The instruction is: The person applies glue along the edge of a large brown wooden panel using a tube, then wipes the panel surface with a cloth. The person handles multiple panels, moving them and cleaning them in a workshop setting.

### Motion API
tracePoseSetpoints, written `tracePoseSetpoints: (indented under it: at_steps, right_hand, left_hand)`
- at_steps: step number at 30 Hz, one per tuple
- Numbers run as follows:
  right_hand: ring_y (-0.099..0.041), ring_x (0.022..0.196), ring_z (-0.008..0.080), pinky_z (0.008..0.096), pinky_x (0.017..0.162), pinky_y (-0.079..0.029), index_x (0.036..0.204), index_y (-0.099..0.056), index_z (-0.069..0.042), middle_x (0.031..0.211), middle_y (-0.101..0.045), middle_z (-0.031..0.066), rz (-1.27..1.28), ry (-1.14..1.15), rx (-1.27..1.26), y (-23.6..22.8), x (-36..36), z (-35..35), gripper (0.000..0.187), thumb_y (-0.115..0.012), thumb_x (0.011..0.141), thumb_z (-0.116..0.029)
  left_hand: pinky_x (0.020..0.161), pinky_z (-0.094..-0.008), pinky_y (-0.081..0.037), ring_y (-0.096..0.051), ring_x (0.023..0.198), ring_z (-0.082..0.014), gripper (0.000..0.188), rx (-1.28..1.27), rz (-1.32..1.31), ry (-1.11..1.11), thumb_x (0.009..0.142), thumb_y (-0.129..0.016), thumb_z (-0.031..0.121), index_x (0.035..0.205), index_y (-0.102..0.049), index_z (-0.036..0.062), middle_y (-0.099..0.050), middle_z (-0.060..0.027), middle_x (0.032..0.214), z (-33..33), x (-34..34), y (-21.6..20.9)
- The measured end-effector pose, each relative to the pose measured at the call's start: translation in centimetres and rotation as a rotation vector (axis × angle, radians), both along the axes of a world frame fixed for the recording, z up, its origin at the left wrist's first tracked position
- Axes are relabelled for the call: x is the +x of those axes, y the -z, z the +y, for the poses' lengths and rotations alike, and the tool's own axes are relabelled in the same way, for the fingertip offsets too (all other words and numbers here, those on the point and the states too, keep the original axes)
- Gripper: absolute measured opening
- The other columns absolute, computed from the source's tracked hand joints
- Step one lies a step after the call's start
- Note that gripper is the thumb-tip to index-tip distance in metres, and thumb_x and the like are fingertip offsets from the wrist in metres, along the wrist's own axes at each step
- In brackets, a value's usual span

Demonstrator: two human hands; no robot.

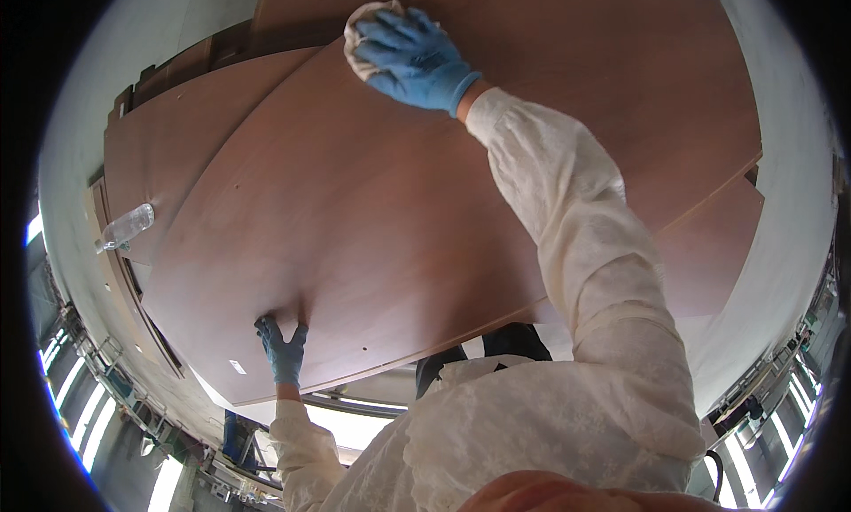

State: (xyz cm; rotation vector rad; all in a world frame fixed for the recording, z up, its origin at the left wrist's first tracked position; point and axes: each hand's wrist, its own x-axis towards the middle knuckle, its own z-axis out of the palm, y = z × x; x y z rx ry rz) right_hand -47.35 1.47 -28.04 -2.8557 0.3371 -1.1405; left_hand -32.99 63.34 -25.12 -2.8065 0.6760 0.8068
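A large reddish-brown board [372,237] lies flat in front of me. At its far edge my right hand [417,60], in a blue glove, presses down a crumpled cream cloth [359,40]. The palm covers most of the cloth, and its folds stick out on the left side. My left hand [284,348], in a darker blue glove, rests on the board by the near left edge. Its fingers and thumb are apart, with nothing held. A small white label [238,367] is on the board, left of that hand.
Under this board lie more brown boards [191,122], showing at the left and at the right. A clear plastic bottle [128,227] lies on its side at the left edge. Brown strips [133,286] lie on the pale surface [793,157] around the stack.
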Motion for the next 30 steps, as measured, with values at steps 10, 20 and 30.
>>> tracePoseSetpoints:
  at_steps: [10,20,30]
  right_hand:
    - [-0.03,0.154,0.0343,0.0575,0.125,-0.019,0.154,-0.043,-0.013,0.165,-0.035,0.0176,0.455,1.086,0.065,1.9,-20.6,-18.6,0.056,-0.03,0.11,-0.043]
    - [-0.053,0.13,0.0308,0.048,0.118,-0.04,0.119,-0.067,-0.012,0.127,-0.061,0.009,0.175,0.177,0.072,-0.7,4.5,19.1,0.032,-0.065,0.09,-0.026]
    - [-0.062,0.112,0.0259,0.0481,0.095,-0.047,0.108,-0.068,-0.016,0.117,-0.066,0.0054,-0.026,0.165,0.284,0.2,4.6,5.8,0.019,-0.062,0.093,-0.026]
  left_hand:
    - [0.129,-0.05,-0.012,-0.009,0.158,-0.0445,0.105,-0.094,-0.015,-0.003,0.088,-0.078,0.048,0.16,-0.023,-0.0069,-0.015,-0.0308,0.169,1.9,0.3,1.5]
    - [0.129,-0.0493,-0.013,-0.011,0.158,-0.043,0.105,-0.02,0.054,-0.048,0.087,-0.079,0.047,0.16,-0.026,-0.0055,-0.019,-0.0292,0.168,0.1,1.0,0.5]
    - [0.128,-0.0508,-0.017,-0.014,0.156,-0.0472,0.106,-0.05,-0.016,0.033,0.087,-0.077,0.051,0.158,-0.026,-0.009,-0.022,-0.0324,0.166,1.0,0.6,1.1]
